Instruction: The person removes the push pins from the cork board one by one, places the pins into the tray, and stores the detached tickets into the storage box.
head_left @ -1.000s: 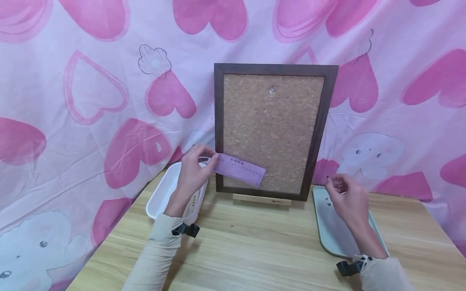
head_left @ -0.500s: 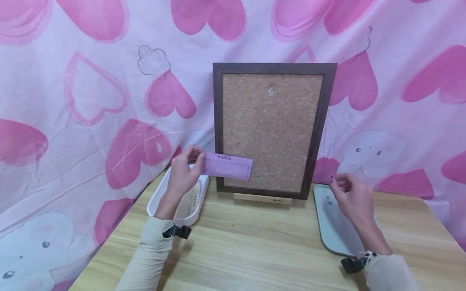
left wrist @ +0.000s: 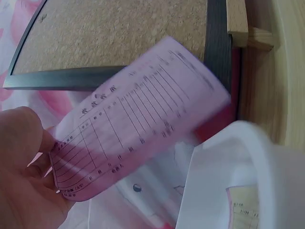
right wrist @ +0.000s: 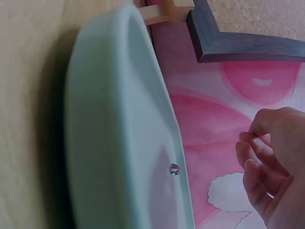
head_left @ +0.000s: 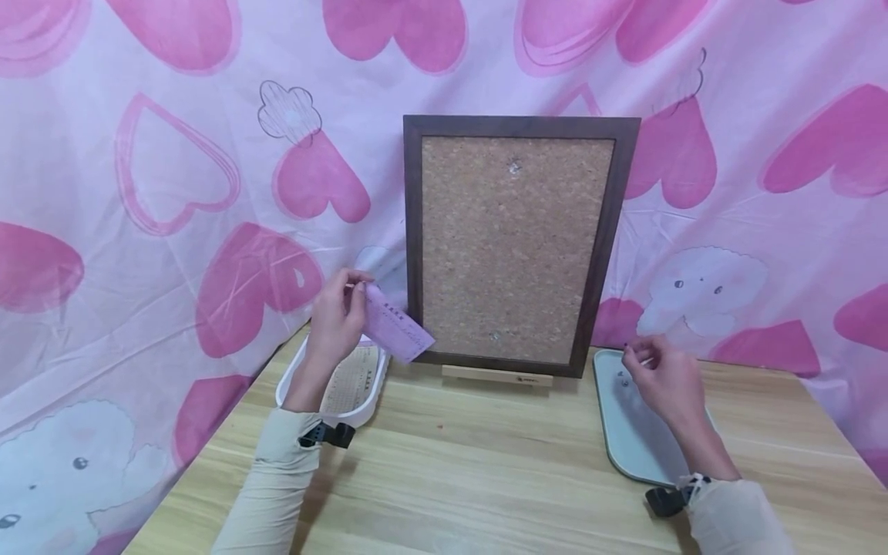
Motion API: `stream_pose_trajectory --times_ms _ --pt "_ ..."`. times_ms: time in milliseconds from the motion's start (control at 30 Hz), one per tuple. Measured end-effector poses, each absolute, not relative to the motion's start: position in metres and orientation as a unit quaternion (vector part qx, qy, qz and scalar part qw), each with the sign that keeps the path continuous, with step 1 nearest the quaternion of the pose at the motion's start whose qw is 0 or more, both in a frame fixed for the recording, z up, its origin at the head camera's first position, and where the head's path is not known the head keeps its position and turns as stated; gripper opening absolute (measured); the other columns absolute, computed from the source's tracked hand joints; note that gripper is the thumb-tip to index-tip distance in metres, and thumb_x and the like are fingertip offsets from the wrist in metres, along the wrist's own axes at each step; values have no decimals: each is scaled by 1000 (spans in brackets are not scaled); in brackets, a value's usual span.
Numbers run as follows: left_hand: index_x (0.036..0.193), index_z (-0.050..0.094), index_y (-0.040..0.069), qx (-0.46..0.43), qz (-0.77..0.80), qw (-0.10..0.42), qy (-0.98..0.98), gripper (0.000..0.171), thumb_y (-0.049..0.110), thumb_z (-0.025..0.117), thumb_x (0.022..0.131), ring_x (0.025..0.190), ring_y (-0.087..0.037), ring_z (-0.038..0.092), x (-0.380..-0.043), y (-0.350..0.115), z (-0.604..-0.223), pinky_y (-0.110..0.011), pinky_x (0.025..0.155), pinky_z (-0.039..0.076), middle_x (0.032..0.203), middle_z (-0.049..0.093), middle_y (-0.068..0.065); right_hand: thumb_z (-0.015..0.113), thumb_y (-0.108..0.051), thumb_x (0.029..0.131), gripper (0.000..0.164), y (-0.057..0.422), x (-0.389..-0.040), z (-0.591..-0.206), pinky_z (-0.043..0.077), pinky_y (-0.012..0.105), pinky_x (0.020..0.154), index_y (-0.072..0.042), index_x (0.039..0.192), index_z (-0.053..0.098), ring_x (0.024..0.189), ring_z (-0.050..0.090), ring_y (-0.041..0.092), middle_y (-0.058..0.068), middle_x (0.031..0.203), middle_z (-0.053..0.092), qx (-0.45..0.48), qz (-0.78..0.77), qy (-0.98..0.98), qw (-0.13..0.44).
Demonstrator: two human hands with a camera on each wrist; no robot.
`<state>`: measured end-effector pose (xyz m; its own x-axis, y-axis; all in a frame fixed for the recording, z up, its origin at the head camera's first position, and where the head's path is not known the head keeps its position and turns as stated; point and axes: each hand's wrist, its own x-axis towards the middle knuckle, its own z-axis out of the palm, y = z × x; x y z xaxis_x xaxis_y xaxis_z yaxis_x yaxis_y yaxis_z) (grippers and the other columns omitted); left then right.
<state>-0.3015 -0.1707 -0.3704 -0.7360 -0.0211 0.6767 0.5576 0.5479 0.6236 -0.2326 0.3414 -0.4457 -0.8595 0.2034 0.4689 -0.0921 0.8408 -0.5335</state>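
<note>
My left hand point(head_left: 335, 316) pinches the left end of a purple receipt slip point(head_left: 398, 325). The slip hangs tilted in front of the lower left corner of the framed cork board point(head_left: 509, 247), its printed lines showing in the left wrist view. Clear push pins sit near the board's top point(head_left: 514, 167) and bottom point(head_left: 495, 337). My right hand point(head_left: 667, 383) is above the green tray point(head_left: 641, 439), thumb and forefinger pinching what looks like a push pin, mostly hidden; only a tiny dark spot shows. Small shiny pins point(head_left: 623, 379) lie in the tray.
A white basket point(head_left: 372, 408) with yellowish printed slips point(head_left: 352, 378) stands under my left hand. The board leans upright on a wooden stand point(head_left: 496, 376) at the back of the wooden table point(head_left: 444, 478). A pink heart-patterned cloth point(head_left: 173, 308) hangs behind.
My left hand has moved left with the receipt slip, off the board's face toward the basket, and the slip has tilted down. My right hand has stayed nearly still over the tray.
</note>
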Motion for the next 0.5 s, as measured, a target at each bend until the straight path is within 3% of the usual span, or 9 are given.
stream_pose_trajectory --times_ms 133,233,500 --pt "117 72 -1 -162 -441 321 -822 21 -5 54 106 91 -24 62 -303 -178 -370 -21 79 45 116 72 -19 72 -19 101 19 345 -232 -448 48 20 56 -2 110 73 79 66 24 17 93 78 -34 276 -930 239" --pt "116 72 -2 -152 -438 318 -827 22 -5 53 105 94 -26 62 -303 -186 -367 -23 81 44 114 71 -19 73 -19 100 17 348 -232 -449 48 21 58 -4 108 73 81 66 25 14 91 77 -32 270 -935 227" --pt "114 72 -2 -144 -351 284 -881 23 -7 52 102 111 -42 65 -306 -213 -369 -55 98 49 117 72 -24 74 -15 97 12 353 -236 -456 49 23 59 -5 104 74 78 62 21 11 92 74 -13 275 -947 167"
